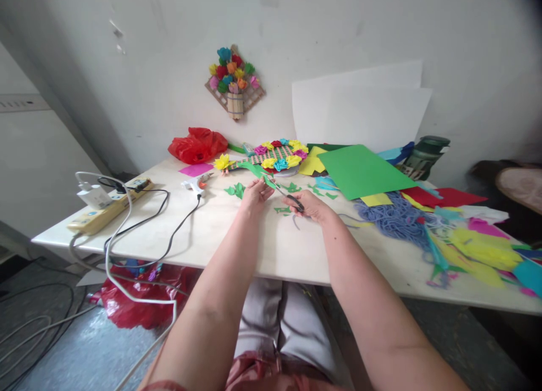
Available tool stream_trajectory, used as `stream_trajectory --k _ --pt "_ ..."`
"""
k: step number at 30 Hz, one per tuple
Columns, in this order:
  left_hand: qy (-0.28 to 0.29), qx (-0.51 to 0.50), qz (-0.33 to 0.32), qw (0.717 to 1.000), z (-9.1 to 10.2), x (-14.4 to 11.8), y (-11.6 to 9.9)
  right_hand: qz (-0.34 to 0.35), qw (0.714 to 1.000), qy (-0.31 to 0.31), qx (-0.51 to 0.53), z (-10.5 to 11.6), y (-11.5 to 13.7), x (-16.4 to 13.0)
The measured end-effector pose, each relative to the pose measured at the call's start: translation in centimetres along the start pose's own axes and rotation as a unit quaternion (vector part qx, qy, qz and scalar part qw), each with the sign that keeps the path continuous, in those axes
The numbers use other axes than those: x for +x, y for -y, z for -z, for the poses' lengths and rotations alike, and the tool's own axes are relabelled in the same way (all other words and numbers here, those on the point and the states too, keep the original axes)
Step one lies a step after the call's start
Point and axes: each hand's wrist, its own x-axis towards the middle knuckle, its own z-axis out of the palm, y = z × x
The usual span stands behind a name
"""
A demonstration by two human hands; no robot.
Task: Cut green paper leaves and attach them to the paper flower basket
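My left hand (pixel 256 194) pinches a strip of green paper (pixel 254 169) above the middle of the table. In my right hand (pixel 311 205) is a pair of scissors (pixel 300 205) with dark handles, its fingers closed round them. The blades point up and left and reach the green paper near my left fingertips. Cut green paper pieces (pixel 237 190) lie left of my left hand, and more scraps (pixel 283 210) lie between and beyond my hands. Just behind, a woven piece edged with colourful paper flowers (pixel 280 164) lies on the table.
To the left are a glue gun (pixel 197 184), a power strip (pixel 110 207) and trailing cables. A red plastic bag (pixel 198 145) sits at the back. Rightward lie a green sheet (pixel 366 170), blue-grey yarn (pixel 393 218), coloured paper and a dark bottle (pixel 425 158). A flower decoration (pixel 235 83) hangs on the wall.
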Motion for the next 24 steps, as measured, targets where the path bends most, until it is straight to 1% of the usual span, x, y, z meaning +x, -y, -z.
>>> stream_trajectory --k 5,15,24 --pt "0.021 -0.007 -0.010 1.000 0.27 0.27 0.17 -0.003 1.000 -0.014 -0.016 -0.04 0.06 0.00" --pt "0.036 0.003 0.005 0.999 0.18 0.21 0.12 0.009 1.000 -0.019 -0.022 0.01 -0.10 0.17" --pt "0.025 0.011 0.018 0.999 0.06 0.07 0.08 0.007 1.000 -0.013 -0.006 -0.06 0.13 -0.03"
